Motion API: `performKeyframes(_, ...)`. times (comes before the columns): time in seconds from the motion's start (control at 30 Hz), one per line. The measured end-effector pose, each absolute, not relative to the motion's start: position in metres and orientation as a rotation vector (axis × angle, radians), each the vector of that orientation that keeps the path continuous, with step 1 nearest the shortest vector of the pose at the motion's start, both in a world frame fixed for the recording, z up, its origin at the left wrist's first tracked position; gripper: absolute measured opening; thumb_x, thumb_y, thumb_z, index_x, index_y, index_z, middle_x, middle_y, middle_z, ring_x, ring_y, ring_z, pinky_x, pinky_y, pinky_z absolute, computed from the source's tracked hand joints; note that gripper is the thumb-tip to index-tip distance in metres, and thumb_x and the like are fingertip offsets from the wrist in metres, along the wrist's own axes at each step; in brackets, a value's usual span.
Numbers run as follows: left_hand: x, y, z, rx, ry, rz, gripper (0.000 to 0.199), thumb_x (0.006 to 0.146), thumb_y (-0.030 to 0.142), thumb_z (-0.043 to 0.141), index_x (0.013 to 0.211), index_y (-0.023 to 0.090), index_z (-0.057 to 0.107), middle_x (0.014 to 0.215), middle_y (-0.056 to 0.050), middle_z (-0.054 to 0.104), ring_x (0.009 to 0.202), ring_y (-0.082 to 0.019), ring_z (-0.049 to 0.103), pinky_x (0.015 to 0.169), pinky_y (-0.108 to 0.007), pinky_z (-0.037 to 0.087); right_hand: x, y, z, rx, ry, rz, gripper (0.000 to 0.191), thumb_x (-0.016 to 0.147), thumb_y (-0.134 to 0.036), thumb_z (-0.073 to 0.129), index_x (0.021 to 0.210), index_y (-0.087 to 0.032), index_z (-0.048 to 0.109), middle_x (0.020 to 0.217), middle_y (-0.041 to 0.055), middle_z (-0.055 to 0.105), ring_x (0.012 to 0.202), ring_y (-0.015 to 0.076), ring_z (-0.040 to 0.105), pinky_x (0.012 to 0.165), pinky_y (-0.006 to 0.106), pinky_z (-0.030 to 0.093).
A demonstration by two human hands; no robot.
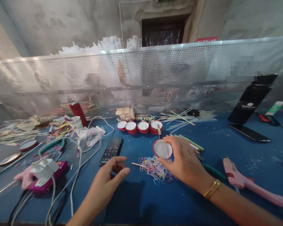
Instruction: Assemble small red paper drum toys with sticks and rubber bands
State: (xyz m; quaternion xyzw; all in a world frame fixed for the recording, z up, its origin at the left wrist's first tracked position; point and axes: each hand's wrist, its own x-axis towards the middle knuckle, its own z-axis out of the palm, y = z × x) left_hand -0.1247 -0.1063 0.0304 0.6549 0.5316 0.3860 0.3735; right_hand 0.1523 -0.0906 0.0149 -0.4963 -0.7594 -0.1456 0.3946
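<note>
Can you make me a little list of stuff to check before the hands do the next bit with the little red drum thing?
1. Right hand has a grip on the small red drum: ok.
2. Stick pokes out of the drum's top: ok; whether it is fixed, cannot tell.
3. Left hand is free, fingers curled above the blue table: ok.
4. Pile of rubber bands lies between the hands: ok.
5. Pink glue gun lies beside the right arm: ok; hot or not, cannot tell.
6. Four finished drums stand in a row behind: ok.
</note>
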Motion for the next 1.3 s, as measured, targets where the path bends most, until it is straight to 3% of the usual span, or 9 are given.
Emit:
performKeyframes(0.23,-0.166,-0.082,0.038,2.055,1.739,0.747,0.051,0.081,0.058,0.057,0.117,0.023,0.065,0.115,-0.009,0.068,0.106,-0.028,0.063,0.083,-0.038,0.053,0.150,-0.009,0.013,-1.317,-1.903,-0.388,0.040,0.075,-0.035,0.070,0.105,-0.019,0.050,0.099,0.0114,0.062,0.095,0.0291,0.058,0.086,0.044,0.045)
performKeyframes(0.37,-0.176,-0.071,0.033,2.188,1.898,0.663,0.053,0.082,0.059,0.055,0.122,0.026,0.063,0.124,-0.007,0.065,0.119,-0.031,0.057,0.098,-0.046,0.047,0.128,0.042,0.013,-1.400,-1.883,-0.378,0.043,0.072,-0.039,0.072,0.104,-0.018,0.051,0.100,0.0121,0.064,0.095,0.0295,0.059,0.086,0.042,0.042)
performKeyframes(0.57,-0.187,-0.063,0.021,2.267,1.964,0.620,0.059,0.083,0.059,0.053,0.130,0.024,0.057,0.132,-0.008,0.061,0.124,-0.031,0.053,0.103,-0.046,0.043,0.105,0.087,0.014,-1.498,-1.883,-0.389,0.050,0.073,-0.044,0.072,0.108,-0.016,0.052,0.104,0.0141,0.065,0.100,0.0301,0.059,0.087,0.040,0.039)
performKeyframes(0.93,-0.194,-0.057,0.018,2.257,2.011,0.524,0.070,0.084,0.062,0.050,0.139,0.020,0.048,0.141,-0.011,0.053,0.131,-0.032,0.048,0.108,-0.046,0.038,0.100,0.100,0.010,-1.641,-1.993,-0.381,0.056,0.075,-0.046,0.068,0.117,-0.013,0.053,0.109,0.0159,0.065,0.104,0.0311,0.057,0.087,0.040,0.039)
performKeyframes(1.13,-0.187,-0.056,0.020,2.328,2.011,0.485,0.073,0.083,0.062,0.052,0.142,0.019,0.046,0.142,-0.012,0.052,0.131,-0.034,0.047,0.106,-0.049,0.039,0.107,0.092,0.015,-1.634,-1.993,-0.335,0.068,0.075,-0.052,0.067,0.129,-0.013,0.049,0.123,0.0177,0.060,0.112,0.0325,0.053,0.090,0.043,0.038)
performKeyframes(1.3,-0.174,-0.063,0.026,2.549,1.894,0.537,0.050,0.085,0.045,0.059,0.130,0.023,0.057,0.133,-0.008,0.059,0.123,-0.030,0.053,0.104,-0.046,0.042,0.133,0.046,0.039,-1.526,-2.052,-0.406,0.052,0.081,-0.048,0.064,0.122,-0.017,0.057,0.121,0.0138,0.062,0.110,0.0315,0.054,0.092,0.044,0.036)
